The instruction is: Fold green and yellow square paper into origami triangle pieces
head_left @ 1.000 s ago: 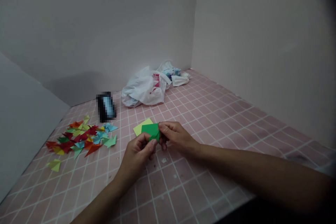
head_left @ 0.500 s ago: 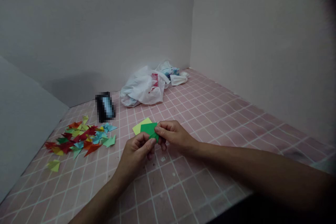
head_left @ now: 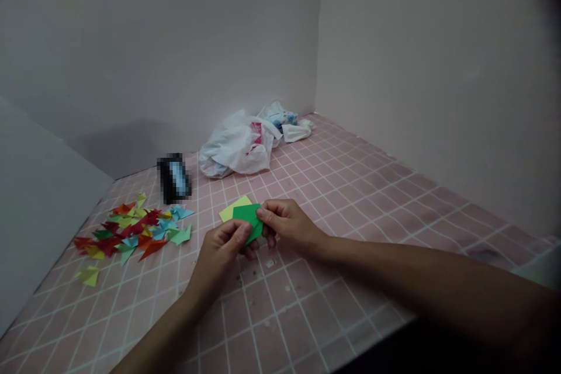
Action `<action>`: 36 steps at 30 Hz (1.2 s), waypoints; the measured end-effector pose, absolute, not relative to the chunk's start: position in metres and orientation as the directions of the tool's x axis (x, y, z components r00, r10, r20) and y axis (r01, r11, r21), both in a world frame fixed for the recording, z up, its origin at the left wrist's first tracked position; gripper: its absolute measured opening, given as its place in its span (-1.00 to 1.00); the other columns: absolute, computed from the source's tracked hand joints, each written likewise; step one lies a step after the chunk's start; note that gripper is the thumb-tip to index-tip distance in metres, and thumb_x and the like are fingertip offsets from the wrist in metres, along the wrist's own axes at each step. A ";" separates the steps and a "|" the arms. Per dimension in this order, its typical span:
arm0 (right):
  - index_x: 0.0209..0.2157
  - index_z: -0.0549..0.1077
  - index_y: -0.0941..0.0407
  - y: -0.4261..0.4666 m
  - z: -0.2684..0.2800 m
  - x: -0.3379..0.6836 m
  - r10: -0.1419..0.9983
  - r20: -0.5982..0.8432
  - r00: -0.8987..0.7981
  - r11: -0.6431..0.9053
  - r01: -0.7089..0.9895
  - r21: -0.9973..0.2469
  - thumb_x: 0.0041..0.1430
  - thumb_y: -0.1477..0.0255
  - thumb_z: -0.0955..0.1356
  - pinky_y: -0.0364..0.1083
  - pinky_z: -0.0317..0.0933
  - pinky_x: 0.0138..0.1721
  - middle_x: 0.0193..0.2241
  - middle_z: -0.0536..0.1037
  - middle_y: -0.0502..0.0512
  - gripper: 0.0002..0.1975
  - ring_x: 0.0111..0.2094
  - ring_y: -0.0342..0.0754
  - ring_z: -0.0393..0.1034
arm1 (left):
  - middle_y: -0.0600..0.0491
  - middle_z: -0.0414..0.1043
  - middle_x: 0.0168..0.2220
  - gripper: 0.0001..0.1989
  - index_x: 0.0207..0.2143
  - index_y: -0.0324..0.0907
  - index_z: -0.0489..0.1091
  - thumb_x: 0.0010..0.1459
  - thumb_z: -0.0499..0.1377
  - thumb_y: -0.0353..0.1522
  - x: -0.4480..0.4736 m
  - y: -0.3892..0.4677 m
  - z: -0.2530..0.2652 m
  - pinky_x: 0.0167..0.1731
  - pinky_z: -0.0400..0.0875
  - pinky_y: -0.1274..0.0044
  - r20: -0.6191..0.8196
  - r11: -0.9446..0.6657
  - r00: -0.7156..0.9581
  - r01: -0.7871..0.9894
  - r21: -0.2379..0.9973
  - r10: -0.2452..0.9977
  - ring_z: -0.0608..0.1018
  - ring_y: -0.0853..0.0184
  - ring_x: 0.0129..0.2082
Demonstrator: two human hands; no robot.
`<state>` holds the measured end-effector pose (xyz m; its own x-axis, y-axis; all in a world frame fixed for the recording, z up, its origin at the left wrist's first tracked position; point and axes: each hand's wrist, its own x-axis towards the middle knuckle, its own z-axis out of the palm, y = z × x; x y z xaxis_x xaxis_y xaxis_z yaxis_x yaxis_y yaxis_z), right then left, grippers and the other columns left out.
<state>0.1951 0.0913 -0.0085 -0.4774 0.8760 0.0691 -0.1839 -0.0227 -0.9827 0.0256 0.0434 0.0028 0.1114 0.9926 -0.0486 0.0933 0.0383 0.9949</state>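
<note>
A small piece of green paper [head_left: 246,213] is held up between both hands, with a fold line or overlapping flap showing near its lower right. My left hand [head_left: 227,239] pinches its lower left edge, thumb on top. At the upper right edge, my right hand [head_left: 287,224] grips it between thumb and fingers. Behind the green piece, yellow paper [head_left: 228,210] lies on the tiled-pattern surface, partly covered from view. Off to the left is a pile of folded paper shapes [head_left: 131,227] in red, orange, yellow, blue and green.
A pale yellow folded shape [head_left: 88,276] sits apart, nearer me. A pixelated dark object with a bright face [head_left: 174,178] stands behind the pile. White plastic bags [head_left: 239,143] lie at the back by the walls. The pink checked surface [head_left: 350,198] stretches right.
My left thumb has shifted a little left and up along the green paper, exposing more of its lower part. Both hands keep hold. The whole view has moved slightly.
</note>
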 end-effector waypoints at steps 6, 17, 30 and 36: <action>-0.45 0.38 0.15 0.091 -0.012 0.195 0.818 0.084 -0.570 -0.062 -0.232 -0.971 0.22 0.22 0.38 -0.23 0.18 -0.61 -0.67 0.40 -0.11 -0.70 -0.67 -0.25 0.28 | 0.14 0.42 -0.61 -0.72 -0.50 -0.21 0.43 0.16 0.24 -0.20 0.030 0.043 0.009 -0.56 0.34 0.59 0.041 -0.052 0.053 0.206 0.977 0.998 0.44 0.44 -0.63; -0.53 0.36 0.15 0.094 -0.011 0.196 0.862 0.091 -0.498 -0.021 -0.215 -0.976 0.23 0.29 0.33 -0.24 0.13 -0.64 -0.69 0.38 -0.09 -0.70 -0.70 -0.26 0.25 | 0.17 0.34 -0.62 -0.70 -0.51 -0.18 0.36 0.18 0.18 -0.17 0.029 0.045 0.010 -0.56 0.27 0.58 0.005 -0.039 0.126 0.264 0.964 0.992 0.37 0.45 -0.63; -0.53 0.36 0.16 0.104 -0.001 0.203 0.927 0.108 -0.359 0.017 -0.248 -0.969 0.29 0.28 0.30 -0.22 0.14 -0.60 -0.68 0.39 -0.08 -0.65 -0.69 -0.24 0.28 | 0.16 0.32 -0.60 -0.67 -0.52 -0.17 0.33 0.19 0.18 -0.16 0.020 0.047 0.014 -0.52 0.27 0.57 0.057 -0.077 0.084 0.263 0.962 0.995 0.37 0.43 -0.59; -0.52 0.36 0.15 0.101 -0.008 0.200 0.856 0.126 -0.501 0.030 -0.195 -0.980 0.25 0.23 0.35 -0.23 0.13 -0.61 -0.66 0.39 -0.09 -0.65 -0.67 -0.25 0.26 | 0.14 0.36 -0.56 -0.69 -0.41 -0.18 0.40 0.22 0.17 -0.13 0.024 0.044 0.015 -0.50 0.30 0.55 -0.013 -0.007 0.079 0.257 0.966 0.997 0.40 0.39 -0.56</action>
